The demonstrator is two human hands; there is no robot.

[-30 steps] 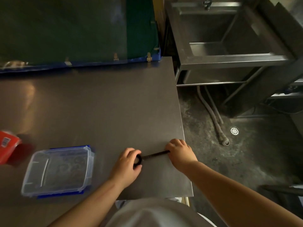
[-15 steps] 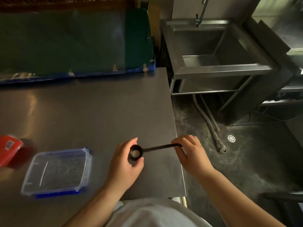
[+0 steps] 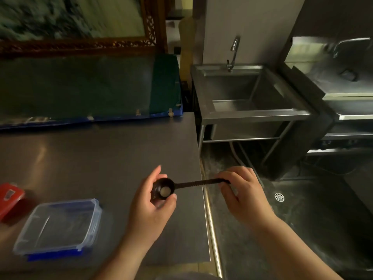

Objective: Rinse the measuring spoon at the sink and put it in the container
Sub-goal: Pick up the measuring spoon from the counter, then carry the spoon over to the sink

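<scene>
A black measuring spoon [image 3: 182, 185] is held level above the right edge of the steel table [image 3: 101, 158], with a pale spot in its bowl. My left hand [image 3: 154, 201] cups the bowl end between thumb and fingers. My right hand [image 3: 241, 196] pinches the tip of the ribbed handle, out past the table edge. A clear plastic container [image 3: 58, 229] with blue trim sits on the table at lower left. The steel sink [image 3: 248, 98] with its tap [image 3: 233, 53] stands beyond the table, at the upper right.
A red box [image 3: 10, 197] lies at the left edge of the table. A green and blue cover [image 3: 90, 91] lines the table's far side. Between table and sink is a gap of concrete floor with hoses [image 3: 242, 156] and a drain [image 3: 279, 197]. More steel units stand at the right.
Both hands have lifted the spoon off the table and turned its bowl upward. The view has tilted up, bringing the sink and tap fully into sight.
</scene>
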